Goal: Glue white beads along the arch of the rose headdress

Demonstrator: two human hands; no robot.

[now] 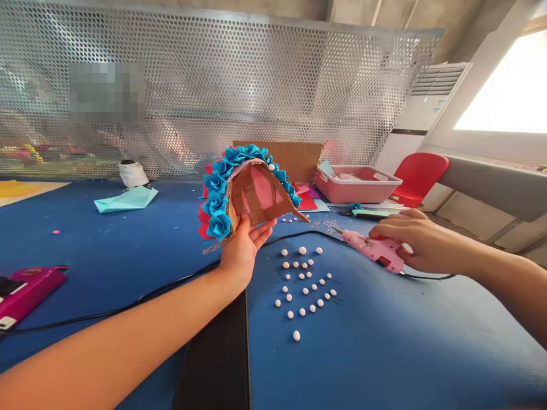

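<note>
Left forearm (pixel 128 336) nearest; left hand (pixel 239 250) grips curved brown cardboard piece (pixel 273 210) edged with blue paper flowers (pixel 217 200) above blue-topped table (pixel 384 341), hollow facing camera, crown up. Right hand (pixel 410 239) grips pink plastic glue gun (pixel 361 242), long axis sideways, nozzle (pixel 337 230) left.

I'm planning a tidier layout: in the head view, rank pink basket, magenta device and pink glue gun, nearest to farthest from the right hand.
1. Pink glue gun: touching the right hand.
2. Pink basket: beyond it, right of centre.
3. Magenta device: far left edge.
</note>
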